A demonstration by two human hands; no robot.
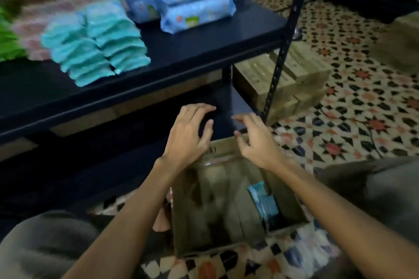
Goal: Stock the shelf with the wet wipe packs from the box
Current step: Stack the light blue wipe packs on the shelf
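Note:
An open cardboard box stands on the floor between my knees. Teal wet wipe packs lie at its right side, near the bottom. My left hand hovers over the box's far edge with fingers spread and holds nothing. Beside it, my right hand is also empty, fingers loosely bent. Above them the dark shelf carries two rows of teal packs, with pink packs and green packs to their left. Large blue packs are stacked at the back.
A black shelf upright stands at the right corner. Behind it sit cardboard cartons on the patterned tile floor. More cartons are at far right. A lower dark shelf lies beneath the hands.

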